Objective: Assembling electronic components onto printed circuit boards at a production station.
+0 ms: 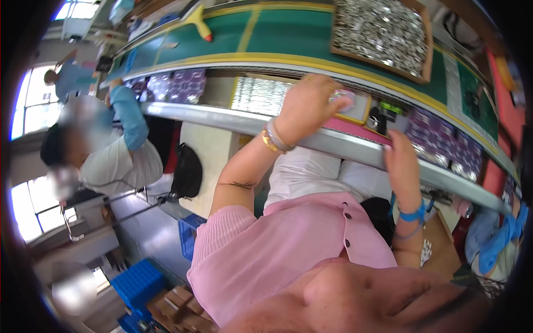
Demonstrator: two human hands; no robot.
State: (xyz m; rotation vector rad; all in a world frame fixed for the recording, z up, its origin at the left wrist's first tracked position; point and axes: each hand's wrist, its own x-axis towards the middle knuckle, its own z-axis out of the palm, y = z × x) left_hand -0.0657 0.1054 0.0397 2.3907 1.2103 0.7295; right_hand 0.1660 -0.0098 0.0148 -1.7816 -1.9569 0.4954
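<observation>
My left hand [308,105], with bracelets on its wrist, reaches over the metal bench rail [233,119] and pinches a small shiny part [342,98] at its fingertips. Just past it lies a yellow-edged fixture [358,111]. My right hand [402,164], with a blue strap around the wrist, is raised at the rail with its back to me. Its fingertips are against a small grey piece [397,123]; the grip itself is hidden. Purple trays of small parts [441,141] lie right beside it.
A green conveyor belt [288,33] with yellow lines runs behind the bench and carries a wooden tray of silvery parts [383,33]. More purple trays [175,86] sit to the left. A co-worker [116,150] with a blue sleeve cover works there. Blue crates [139,283] and a black bag [187,169] are below.
</observation>
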